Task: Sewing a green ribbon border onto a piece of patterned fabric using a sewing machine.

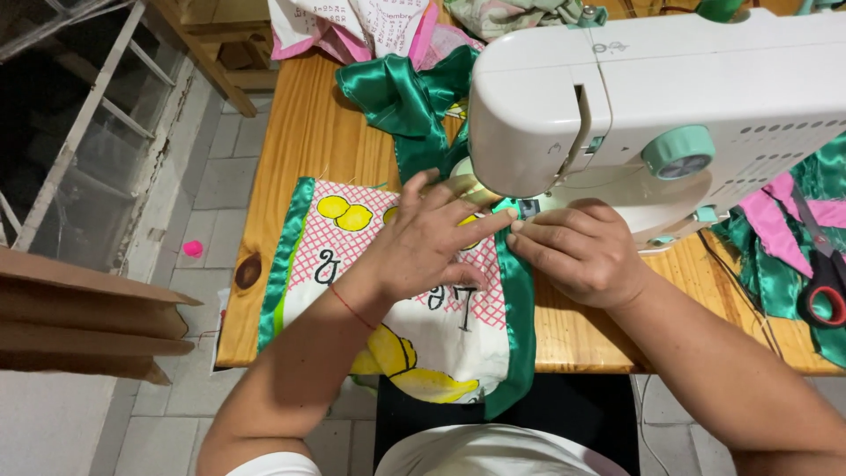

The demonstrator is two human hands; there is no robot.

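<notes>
A printed cloth (441,339) with lemons, a pink grid and a green satin border (518,300) lies on the wooden table (300,141) under a white sewing machine (670,97). My left hand (423,242) presses flat on the cloth, fingers spread toward the needle area. My right hand (577,251) rests on the green border beside the machine's base, its fingertips pinching the edge near the presser foot. The needle itself is hidden by the machine head.
Green satin ribbon (405,97) trails behind the machine. More printed fabric (352,26) is piled at the table's back. Red-handled scissors (827,286) lie on pink and green cloth at the right. Cardboard (79,317) and a tiled floor sit to the left.
</notes>
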